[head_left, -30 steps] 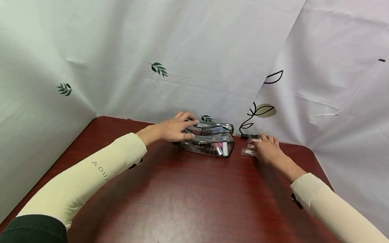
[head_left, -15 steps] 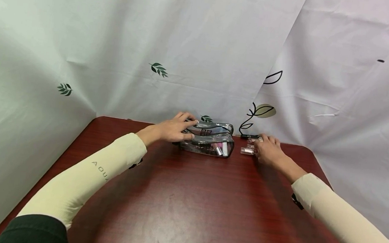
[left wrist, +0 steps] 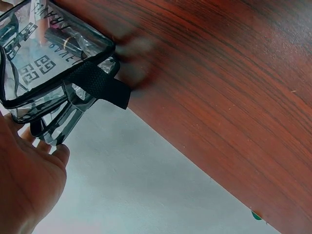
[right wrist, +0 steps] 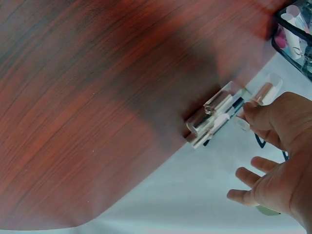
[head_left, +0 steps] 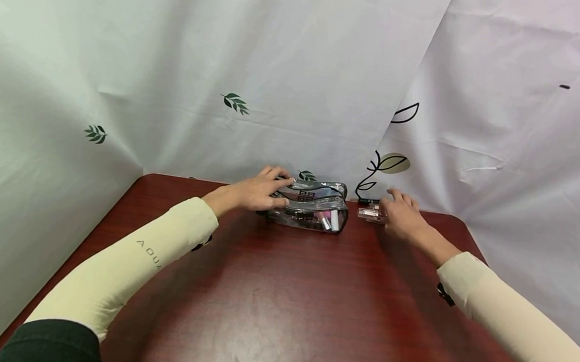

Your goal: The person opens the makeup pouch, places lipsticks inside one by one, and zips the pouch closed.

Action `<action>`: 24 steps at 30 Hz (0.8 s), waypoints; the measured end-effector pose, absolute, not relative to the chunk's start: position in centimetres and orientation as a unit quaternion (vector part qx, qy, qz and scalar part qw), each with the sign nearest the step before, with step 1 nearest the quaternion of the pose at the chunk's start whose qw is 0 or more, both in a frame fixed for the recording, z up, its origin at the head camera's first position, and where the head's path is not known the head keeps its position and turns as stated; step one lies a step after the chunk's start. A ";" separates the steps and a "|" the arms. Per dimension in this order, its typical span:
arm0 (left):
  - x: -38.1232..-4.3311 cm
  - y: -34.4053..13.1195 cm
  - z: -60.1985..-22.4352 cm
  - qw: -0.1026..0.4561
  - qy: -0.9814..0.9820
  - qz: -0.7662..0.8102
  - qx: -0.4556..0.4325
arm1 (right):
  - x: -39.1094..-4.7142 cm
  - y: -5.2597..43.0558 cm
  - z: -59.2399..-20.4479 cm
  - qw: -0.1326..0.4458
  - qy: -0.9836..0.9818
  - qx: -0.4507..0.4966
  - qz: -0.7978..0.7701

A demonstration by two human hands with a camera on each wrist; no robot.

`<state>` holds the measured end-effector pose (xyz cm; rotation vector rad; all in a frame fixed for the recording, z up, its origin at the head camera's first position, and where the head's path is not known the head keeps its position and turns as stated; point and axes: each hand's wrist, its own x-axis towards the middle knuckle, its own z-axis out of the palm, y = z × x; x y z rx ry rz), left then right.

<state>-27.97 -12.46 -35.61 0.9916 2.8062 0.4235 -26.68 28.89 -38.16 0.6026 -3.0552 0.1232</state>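
Observation:
A clear cosmetic pouch point(head_left: 313, 207) with black trim stands at the far side of the table, with several small items inside. My left hand point(head_left: 255, 192) grips its left end, thumb in front and fingers over the top. In the left wrist view, the fingers curl behind the pouch's black-edged end tab point(left wrist: 61, 124). My right hand point(head_left: 402, 215) is to the right of the pouch. In the right wrist view, thumb and index finger pinch a clear lip gloss tube point(right wrist: 267, 93), its other fingers spread. Beside it, several clear tubes point(right wrist: 212, 117) lie close together on the table.
A slim black stick point(head_left: 368, 201) lies by the back edge, partly behind the tubes. White printed fabric point(head_left: 297, 90) hangs right behind the dark red table point(head_left: 281, 294). Inside the pouch a white tube point(right wrist: 291, 36) shows.
My right hand has lifted slightly, and the clear lip gloss tube has moved back, away from me. My left hand keeps its place on the pouch.

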 end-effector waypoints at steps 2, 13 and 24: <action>-28.0 -12.5 -35.6 0.067 0.932 0.141 0.327 | -26.8 28.8 -37.9 0.020 -0.979 0.196 0.048; -28.0 -12.4 -35.7 0.048 0.928 0.141 0.341 | -26.8 27.5 -36.7 0.050 -0.971 0.198 0.121; -28.1 -12.4 -35.7 0.052 0.930 0.140 0.337 | -27.1 26.2 -36.1 0.080 -0.964 0.194 0.166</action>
